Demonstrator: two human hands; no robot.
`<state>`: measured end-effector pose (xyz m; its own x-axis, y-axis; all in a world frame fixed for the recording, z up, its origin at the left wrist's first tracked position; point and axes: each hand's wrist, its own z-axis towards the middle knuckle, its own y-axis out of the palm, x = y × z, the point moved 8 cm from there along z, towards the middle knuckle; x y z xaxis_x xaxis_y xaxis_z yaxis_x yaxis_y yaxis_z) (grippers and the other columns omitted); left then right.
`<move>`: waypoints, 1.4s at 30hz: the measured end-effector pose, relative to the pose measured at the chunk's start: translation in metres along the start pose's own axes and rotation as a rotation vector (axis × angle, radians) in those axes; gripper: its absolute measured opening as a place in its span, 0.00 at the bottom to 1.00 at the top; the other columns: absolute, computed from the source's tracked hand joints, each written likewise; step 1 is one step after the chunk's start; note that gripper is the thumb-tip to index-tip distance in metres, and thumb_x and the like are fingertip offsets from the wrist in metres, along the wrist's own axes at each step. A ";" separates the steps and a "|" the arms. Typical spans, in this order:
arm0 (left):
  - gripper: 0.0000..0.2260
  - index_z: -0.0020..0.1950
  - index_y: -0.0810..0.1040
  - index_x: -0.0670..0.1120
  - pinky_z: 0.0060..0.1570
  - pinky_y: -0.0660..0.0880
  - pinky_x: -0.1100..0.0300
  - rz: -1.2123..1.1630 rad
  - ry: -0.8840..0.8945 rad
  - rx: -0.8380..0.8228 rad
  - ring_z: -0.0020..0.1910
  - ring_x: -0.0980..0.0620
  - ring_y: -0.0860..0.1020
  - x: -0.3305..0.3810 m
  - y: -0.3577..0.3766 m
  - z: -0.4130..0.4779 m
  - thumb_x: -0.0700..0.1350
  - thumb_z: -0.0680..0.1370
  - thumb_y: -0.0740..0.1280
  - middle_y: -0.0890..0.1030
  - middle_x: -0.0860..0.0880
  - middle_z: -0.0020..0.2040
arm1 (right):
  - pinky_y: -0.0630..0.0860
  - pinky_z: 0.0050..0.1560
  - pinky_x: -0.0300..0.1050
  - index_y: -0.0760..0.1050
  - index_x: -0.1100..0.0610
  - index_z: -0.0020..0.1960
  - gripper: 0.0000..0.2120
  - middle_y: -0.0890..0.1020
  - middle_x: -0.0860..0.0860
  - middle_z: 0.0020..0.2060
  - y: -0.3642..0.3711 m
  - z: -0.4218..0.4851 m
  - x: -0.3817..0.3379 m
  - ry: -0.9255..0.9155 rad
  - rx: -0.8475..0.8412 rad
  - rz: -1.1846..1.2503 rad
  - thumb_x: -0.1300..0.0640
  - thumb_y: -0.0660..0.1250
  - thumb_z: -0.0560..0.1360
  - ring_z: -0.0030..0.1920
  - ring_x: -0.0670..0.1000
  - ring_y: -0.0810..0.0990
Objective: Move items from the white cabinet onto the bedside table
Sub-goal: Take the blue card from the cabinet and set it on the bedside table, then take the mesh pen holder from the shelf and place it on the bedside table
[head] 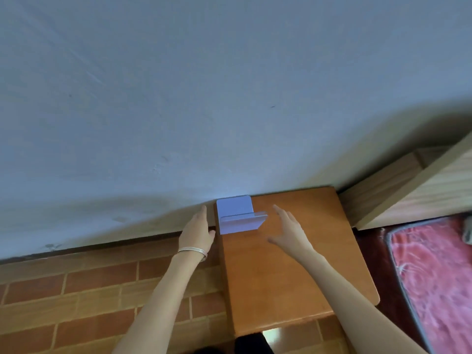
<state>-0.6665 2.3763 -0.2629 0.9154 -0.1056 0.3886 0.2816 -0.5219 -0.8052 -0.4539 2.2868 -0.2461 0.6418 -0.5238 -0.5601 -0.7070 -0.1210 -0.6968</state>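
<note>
A light purple L-shaped stand [238, 215] sits at the far left corner of the brown wooden bedside table [293, 264], its back plate upright against the wall. My left hand [198, 231], with thin bracelets on the wrist, hovers just left of the stand beyond the table's edge, fingers straight and holding nothing. My right hand [288, 231] hovers over the tabletop just right of the stand, fingers spread and empty. Neither hand touches the stand. The white cabinet is not in view.
A pale wall [178, 111] runs behind the table. A wooden bed frame [408, 190] and a red patterned mattress [434, 277] lie to the right. Orange brick-pattern floor [89, 290] is to the left.
</note>
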 end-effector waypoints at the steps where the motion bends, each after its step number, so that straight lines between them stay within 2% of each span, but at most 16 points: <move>1: 0.30 0.77 0.52 0.43 0.65 0.65 0.55 0.041 0.060 0.009 0.71 0.46 0.65 0.008 -0.015 -0.007 0.42 0.79 0.62 0.62 0.44 0.74 | 0.72 0.54 0.43 0.54 0.52 0.75 0.41 0.64 0.50 0.70 -0.011 -0.015 -0.005 -0.002 0.006 -0.045 0.60 0.72 0.69 0.63 0.53 0.70; 3: 0.28 0.77 0.54 0.44 0.65 0.64 0.56 0.133 0.196 0.035 0.70 0.47 0.64 0.032 -0.049 -0.026 0.40 0.79 0.60 0.62 0.46 0.74 | 0.72 0.58 0.49 0.54 0.51 0.75 0.39 0.63 0.49 0.70 -0.036 -0.047 -0.019 -0.018 0.050 -0.181 0.57 0.71 0.70 0.63 0.54 0.71; 5: 0.25 0.76 0.58 0.43 0.64 0.64 0.56 0.242 0.361 0.083 0.69 0.47 0.66 0.067 -0.080 -0.054 0.40 0.79 0.60 0.66 0.45 0.72 | 0.66 0.66 0.52 0.55 0.51 0.74 0.37 0.64 0.50 0.70 -0.066 -0.085 -0.037 -0.035 0.177 -0.329 0.54 0.69 0.71 0.66 0.53 0.68; 7: 0.24 0.71 0.66 0.42 0.62 0.67 0.52 0.338 0.576 0.155 0.65 0.44 0.70 0.108 -0.104 -0.089 0.41 0.76 0.65 0.73 0.44 0.66 | 0.60 0.70 0.53 0.57 0.52 0.74 0.34 0.65 0.51 0.70 -0.096 -0.130 -0.051 -0.019 0.334 -0.439 0.51 0.67 0.73 0.70 0.53 0.64; 9: 0.23 0.63 0.76 0.41 0.56 0.73 0.46 0.371 0.827 0.239 0.59 0.41 0.76 0.149 -0.115 -0.133 0.43 0.69 0.73 0.79 0.43 0.58 | 0.59 0.70 0.56 0.60 0.53 0.73 0.32 0.68 0.52 0.69 -0.119 -0.182 -0.057 0.025 0.461 -0.507 0.48 0.67 0.73 0.71 0.54 0.63; 10: 0.22 0.59 0.79 0.41 0.54 0.75 0.44 0.371 0.930 0.252 0.57 0.41 0.78 0.166 -0.117 -0.156 0.45 0.67 0.73 0.81 0.43 0.55 | 0.60 0.69 0.59 0.62 0.54 0.72 0.32 0.69 0.53 0.68 -0.129 -0.209 -0.057 0.050 0.519 -0.525 0.48 0.68 0.72 0.70 0.55 0.64; 13: 0.23 0.62 0.78 0.42 0.57 0.72 0.42 0.360 1.127 0.229 0.60 0.41 0.76 0.211 -0.111 -0.223 0.52 0.70 0.66 0.80 0.44 0.58 | 0.65 0.65 0.64 0.68 0.55 0.69 0.33 0.74 0.56 0.64 -0.145 -0.289 -0.046 0.145 0.652 -0.544 0.49 0.73 0.66 0.67 0.58 0.69; 15: 0.24 0.64 0.76 0.43 0.60 0.70 0.42 0.385 1.243 0.200 0.63 0.41 0.74 0.236 -0.094 -0.264 0.53 0.71 0.66 0.78 0.43 0.62 | 0.65 0.64 0.64 0.71 0.56 0.67 0.34 0.75 0.57 0.63 -0.149 -0.340 -0.033 0.244 0.699 -0.572 0.49 0.75 0.64 0.66 0.59 0.71; 18: 0.26 0.65 0.76 0.44 0.61 0.69 0.41 0.449 1.436 0.125 0.64 0.41 0.73 0.271 -0.059 -0.329 0.55 0.70 0.65 0.77 0.43 0.63 | 0.65 0.65 0.65 0.69 0.56 0.68 0.32 0.74 0.57 0.65 -0.144 -0.418 -0.006 0.406 0.749 -0.576 0.47 0.72 0.67 0.67 0.59 0.70; 20: 0.26 0.65 0.76 0.44 0.61 0.71 0.41 0.463 1.583 0.078 0.64 0.41 0.73 0.290 -0.034 -0.379 0.54 0.70 0.69 0.77 0.42 0.63 | 0.66 0.65 0.64 0.68 0.56 0.69 0.32 0.73 0.56 0.65 -0.131 -0.473 0.012 0.528 0.762 -0.559 0.45 0.70 0.68 0.67 0.59 0.69; 23: 0.31 0.63 0.78 0.42 0.58 0.73 0.39 0.482 1.813 0.012 0.61 0.39 0.75 0.305 0.005 -0.462 0.52 0.63 0.77 0.79 0.40 0.60 | 0.68 0.63 0.63 0.69 0.56 0.68 0.32 0.74 0.56 0.64 -0.106 -0.564 0.032 0.715 0.804 -0.524 0.45 0.71 0.67 0.66 0.58 0.71; 28: 0.32 0.61 0.79 0.43 0.57 0.74 0.41 0.446 2.154 -0.160 0.59 0.41 0.78 0.285 0.058 -0.612 0.52 0.60 0.79 0.80 0.41 0.59 | 0.69 0.63 0.58 0.70 0.55 0.67 0.32 0.75 0.55 0.63 -0.036 -0.715 0.039 1.028 0.870 -0.438 0.46 0.72 0.66 0.65 0.56 0.72; 33: 0.30 0.60 0.80 0.46 0.57 0.74 0.43 0.381 2.448 -0.323 0.57 0.44 0.79 0.218 0.088 -0.751 0.54 0.61 0.78 0.81 0.44 0.57 | 0.72 0.62 0.55 0.70 0.54 0.67 0.30 0.76 0.55 0.62 0.064 -0.845 0.008 1.277 0.907 -0.341 0.48 0.71 0.67 0.64 0.56 0.73; 35: 0.26 0.60 0.80 0.46 0.57 0.74 0.43 0.332 2.531 -0.369 0.57 0.44 0.79 0.187 0.092 -0.797 0.55 0.65 0.73 0.81 0.45 0.58 | 0.71 0.62 0.55 0.70 0.53 0.67 0.29 0.76 0.54 0.63 0.106 -0.888 -0.011 1.347 0.900 -0.327 0.47 0.69 0.68 0.64 0.55 0.73; 38: 0.24 0.61 0.80 0.48 0.58 0.73 0.44 0.308 2.631 -0.458 0.58 0.44 0.78 0.135 0.096 -0.863 0.57 0.70 0.59 0.81 0.46 0.58 | 0.72 0.61 0.56 0.69 0.50 0.67 0.28 0.76 0.52 0.63 0.166 -0.952 -0.045 1.457 0.864 -0.313 0.45 0.67 0.70 0.63 0.53 0.74; 42: 0.24 0.60 0.80 0.49 0.58 0.73 0.44 0.237 2.810 -0.544 0.56 0.45 0.79 0.062 0.093 -0.953 0.59 0.72 0.57 0.81 0.47 0.57 | 0.72 0.62 0.55 0.68 0.48 0.68 0.25 0.76 0.50 0.62 0.233 -1.037 -0.096 1.633 0.889 -0.281 0.42 0.56 0.73 0.62 0.52 0.75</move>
<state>-0.8584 1.5144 0.1135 -0.9979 0.0260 0.0592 -0.0646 -0.3458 -0.9361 -0.9891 1.4346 0.1099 -0.5598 -0.8158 0.1449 0.0384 -0.2002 -0.9790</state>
